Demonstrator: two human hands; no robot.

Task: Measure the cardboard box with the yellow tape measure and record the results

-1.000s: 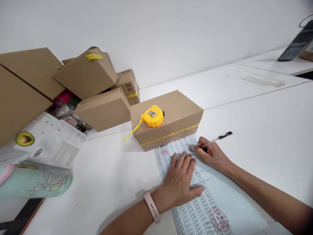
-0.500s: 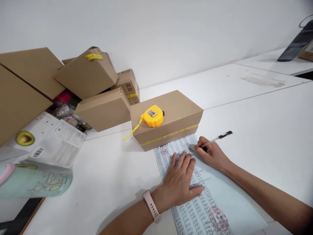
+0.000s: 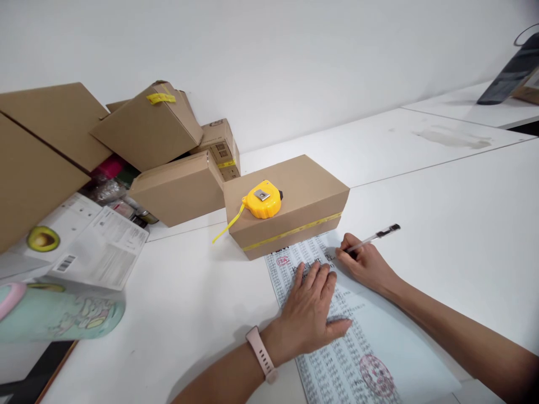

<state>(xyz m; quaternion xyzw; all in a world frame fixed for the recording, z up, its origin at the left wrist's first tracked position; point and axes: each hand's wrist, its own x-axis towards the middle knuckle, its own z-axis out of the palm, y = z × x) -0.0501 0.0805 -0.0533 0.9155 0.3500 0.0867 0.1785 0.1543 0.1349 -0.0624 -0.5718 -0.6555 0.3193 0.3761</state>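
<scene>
My right hand (image 3: 365, 265) grips a clear-barrelled pen with a black cap end (image 3: 374, 235), its lower end at the paper near the top. The writing tip is hidden by my fingers. Under both hands lies a pale blue sheet of paper (image 3: 404, 353) covered in rows of dark handwriting, with red round stamps. My left hand (image 3: 309, 308), a pink band (image 3: 261, 354) on its wrist, rests flat on the sheet with fingers spread. Touching or overlapping the sheet's top edge is a closed cardboard box (image 3: 295, 179) with yellow tape. On it sits a yellow tape measure (image 3: 263, 200).
Several cardboard boxes (image 3: 151, 129) are piled at the left against the wall. In front of them are a white printed package (image 3: 101, 247) and a mint green bottle (image 3: 84, 314). A dark bottle (image 3: 509, 73) stands at the far right of the white table (image 3: 463, 224).
The pen and my right hand have shifted very slightly at the end of the written line. My left hand, the box and the tape measure stay put.
</scene>
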